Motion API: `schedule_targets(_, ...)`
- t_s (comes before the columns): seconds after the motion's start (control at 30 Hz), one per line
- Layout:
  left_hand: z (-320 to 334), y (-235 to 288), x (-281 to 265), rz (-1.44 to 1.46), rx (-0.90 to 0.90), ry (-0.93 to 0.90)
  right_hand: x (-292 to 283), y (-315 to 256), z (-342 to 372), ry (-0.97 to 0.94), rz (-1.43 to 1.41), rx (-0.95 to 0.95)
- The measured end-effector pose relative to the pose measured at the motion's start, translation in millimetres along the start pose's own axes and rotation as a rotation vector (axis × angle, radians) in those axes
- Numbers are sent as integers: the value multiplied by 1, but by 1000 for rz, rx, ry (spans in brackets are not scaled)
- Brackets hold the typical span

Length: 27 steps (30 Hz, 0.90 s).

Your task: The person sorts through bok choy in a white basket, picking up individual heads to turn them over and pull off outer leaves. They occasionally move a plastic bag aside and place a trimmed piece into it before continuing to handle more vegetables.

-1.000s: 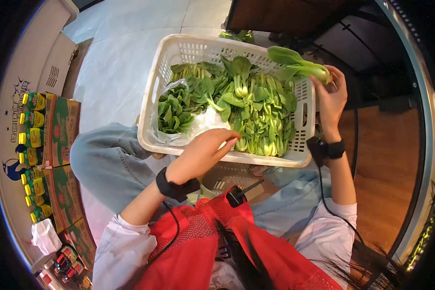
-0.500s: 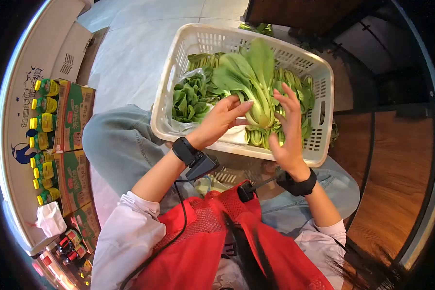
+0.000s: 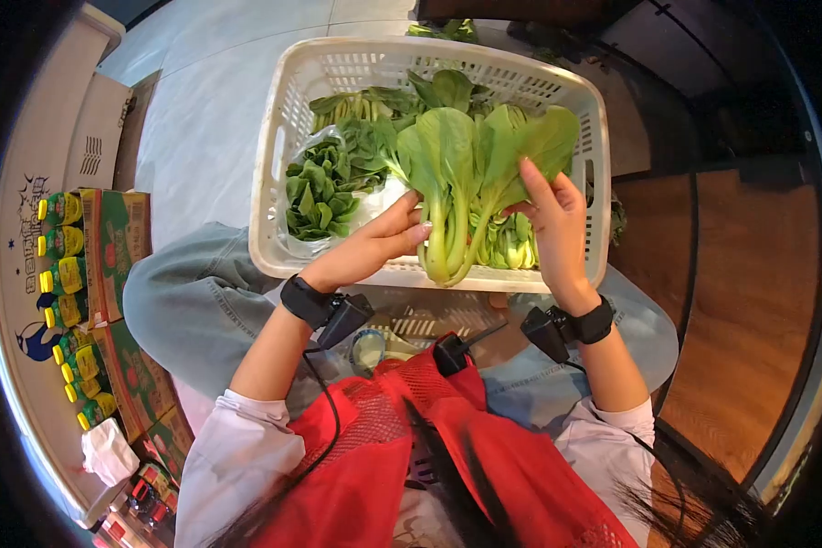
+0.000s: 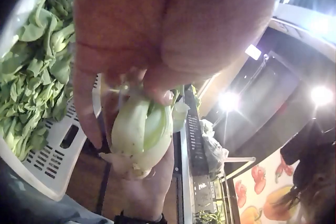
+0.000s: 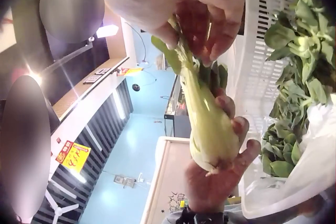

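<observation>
A head of bok choy (image 3: 449, 201) is held up over the near side of a white plastic basket (image 3: 263, 196), its leaves away from the person and its pale base toward them. My left hand (image 3: 370, 245) grips the stalks near the base, thumb on top. On the other side, my right hand (image 3: 562, 233) pinches one of the outer leaves between thumb and fingers. The right wrist view shows the bulbous pale base (image 5: 212, 142) resting against the left fingers. Rows of smaller greens (image 3: 511, 245) lie in the basket below.
Inside the basket, a clear bag of dark leafy greens (image 3: 318, 187) sits at the left beside white plastic (image 3: 379, 203). More greens (image 3: 443, 30) lie on the floor beyond. Yellow-capped bottles (image 3: 64, 272) and cartons (image 3: 123, 242) stand along the left. A wooden panel (image 3: 749, 301) is at right.
The right hand brought the bok choy from the basket's right side to the middle, where the left hand took its stalks. The right hand has since moved up to a leaf, and the leaves are spread.
</observation>
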State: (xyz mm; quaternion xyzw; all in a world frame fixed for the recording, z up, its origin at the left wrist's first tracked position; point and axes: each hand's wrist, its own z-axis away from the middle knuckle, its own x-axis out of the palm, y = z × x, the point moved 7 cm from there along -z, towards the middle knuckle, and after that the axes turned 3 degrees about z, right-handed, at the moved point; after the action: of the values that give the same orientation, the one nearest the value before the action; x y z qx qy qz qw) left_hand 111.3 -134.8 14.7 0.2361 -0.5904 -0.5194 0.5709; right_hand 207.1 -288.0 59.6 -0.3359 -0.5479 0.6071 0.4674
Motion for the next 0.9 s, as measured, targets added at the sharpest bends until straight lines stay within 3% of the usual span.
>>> schedule_targets(0.2,1,2,1,-28,13,-17,-9,3,-1,-12,15,9)
schedule_targets(0.3,-1,3,0,-129,41,77,-4,16,0,-16,-101,110)
schedule_targets(0.43,-6,1,-4,-196,86,142,10,56,12,-187,-215,411)
schedule_targets(0.57,-3,2,-4,-141,47,169,21,53,15,-189,40,224)
schedule_targets(0.67,-4,-7,-10,-133,65,195,14,31,13,-122,632,215)
schedule_targets(0.77,-3,-3,-7,-119,41,199,16,12,16,-12,1023,-153)
schedule_targets(0.9,-4,2,1,-179,81,173,34,10,24,-57,766,-257)
